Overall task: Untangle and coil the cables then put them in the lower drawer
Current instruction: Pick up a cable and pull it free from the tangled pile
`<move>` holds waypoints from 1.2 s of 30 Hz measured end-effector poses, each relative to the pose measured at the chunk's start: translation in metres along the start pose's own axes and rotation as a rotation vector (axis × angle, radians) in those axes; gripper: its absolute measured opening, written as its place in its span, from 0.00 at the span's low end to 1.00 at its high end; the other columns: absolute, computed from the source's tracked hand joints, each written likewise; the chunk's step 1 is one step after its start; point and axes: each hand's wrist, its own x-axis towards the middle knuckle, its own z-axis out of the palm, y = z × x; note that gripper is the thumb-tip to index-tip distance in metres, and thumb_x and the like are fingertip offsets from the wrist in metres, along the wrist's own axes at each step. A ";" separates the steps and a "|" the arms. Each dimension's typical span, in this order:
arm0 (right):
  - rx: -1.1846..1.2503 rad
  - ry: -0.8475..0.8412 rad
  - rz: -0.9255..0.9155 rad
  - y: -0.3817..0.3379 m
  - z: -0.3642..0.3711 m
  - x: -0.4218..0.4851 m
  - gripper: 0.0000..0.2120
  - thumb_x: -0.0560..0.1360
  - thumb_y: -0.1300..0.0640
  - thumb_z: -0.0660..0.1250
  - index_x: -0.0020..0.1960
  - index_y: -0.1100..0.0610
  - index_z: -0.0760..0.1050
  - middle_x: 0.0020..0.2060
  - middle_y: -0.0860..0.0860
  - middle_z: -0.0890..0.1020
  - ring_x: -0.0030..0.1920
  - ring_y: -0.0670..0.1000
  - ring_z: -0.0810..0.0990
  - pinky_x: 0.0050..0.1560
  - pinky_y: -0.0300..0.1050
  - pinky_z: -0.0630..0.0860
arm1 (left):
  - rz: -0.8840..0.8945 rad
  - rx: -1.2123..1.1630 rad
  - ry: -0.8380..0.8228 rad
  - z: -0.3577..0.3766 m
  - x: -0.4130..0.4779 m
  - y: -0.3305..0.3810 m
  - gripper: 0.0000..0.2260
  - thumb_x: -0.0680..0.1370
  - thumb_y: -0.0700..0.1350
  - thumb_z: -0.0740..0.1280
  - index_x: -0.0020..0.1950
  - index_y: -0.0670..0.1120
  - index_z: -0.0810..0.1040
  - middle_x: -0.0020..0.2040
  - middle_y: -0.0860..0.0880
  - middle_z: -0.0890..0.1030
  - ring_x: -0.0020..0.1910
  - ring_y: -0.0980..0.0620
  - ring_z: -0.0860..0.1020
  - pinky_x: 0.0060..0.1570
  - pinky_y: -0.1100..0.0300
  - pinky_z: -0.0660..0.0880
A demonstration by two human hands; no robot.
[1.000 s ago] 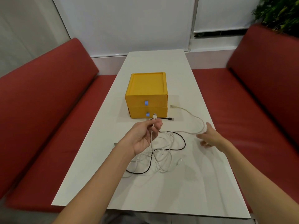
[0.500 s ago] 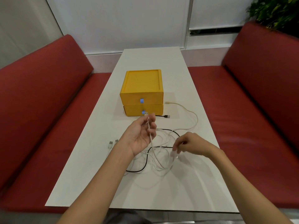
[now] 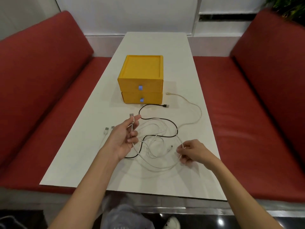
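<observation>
Since half a second ago the right hand (image 3: 192, 152) has left the middle of the cable tangle (image 3: 156, 141) and now sits at its 4 o'clock side, fingers curled and pinching a white strand. The left hand (image 3: 123, 139), at 9 o'clock of the tangle, still holds the white cable (image 3: 132, 125) between thumb and curled fingers, plug end upright. The black cable (image 3: 171, 121) loops through the tangle, its plug lying just before the lower drawer (image 3: 148, 98). A beige cable (image 3: 196, 111) sweeps toward 2 o'clock, inside the right edge of the desk (image 3: 156, 43). Two loose plug ends (image 3: 106, 130) lie at 9 o'clock. Bare desk surface lies at 12 o'clock beyond the yellow drawer unit (image 3: 142, 70) and at 6 o'clock along the near edge. Red seats (image 3: 41, 71) flank both long edges. Both drawers are closed; their contents cannot be seen. No cable is coiled.
</observation>
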 end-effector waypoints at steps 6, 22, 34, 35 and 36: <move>-0.113 -0.014 0.063 -0.003 0.006 -0.005 0.23 0.73 0.55 0.72 0.61 0.59 0.64 0.34 0.56 0.83 0.26 0.52 0.79 0.24 0.38 0.72 | 0.077 0.002 0.104 -0.013 -0.009 -0.005 0.07 0.80 0.42 0.62 0.54 0.44 0.78 0.39 0.51 0.79 0.26 0.58 0.71 0.23 0.68 0.68; -0.126 0.362 -0.128 -0.006 0.041 0.013 0.24 0.75 0.67 0.60 0.70 0.59 0.69 0.36 0.54 0.78 0.33 0.54 0.78 0.34 0.40 0.77 | 0.079 0.074 0.084 -0.063 -0.004 0.015 0.08 0.81 0.43 0.60 0.53 0.44 0.79 0.37 0.53 0.75 0.21 0.61 0.62 0.20 0.71 0.59; -0.468 0.054 0.142 -0.019 0.058 -0.028 0.30 0.74 0.51 0.70 0.71 0.61 0.64 0.34 0.52 0.79 0.28 0.48 0.75 0.28 0.37 0.74 | 0.046 0.098 0.036 -0.096 0.003 0.040 0.06 0.80 0.43 0.63 0.50 0.44 0.80 0.33 0.52 0.76 0.23 0.59 0.69 0.23 0.69 0.68; -0.504 0.051 0.185 -0.023 0.058 -0.029 0.29 0.74 0.48 0.70 0.68 0.63 0.67 0.35 0.53 0.80 0.29 0.49 0.75 0.29 0.39 0.75 | 0.044 0.107 0.033 -0.096 0.004 0.040 0.06 0.79 0.42 0.64 0.48 0.43 0.79 0.34 0.51 0.78 0.25 0.58 0.71 0.25 0.69 0.70; -0.546 0.050 0.222 -0.028 0.057 -0.031 0.28 0.74 0.46 0.70 0.65 0.64 0.70 0.37 0.55 0.80 0.30 0.50 0.76 0.31 0.41 0.75 | 0.042 0.122 0.027 -0.095 0.003 0.039 0.05 0.79 0.41 0.64 0.47 0.42 0.79 0.34 0.50 0.79 0.27 0.58 0.73 0.26 0.68 0.72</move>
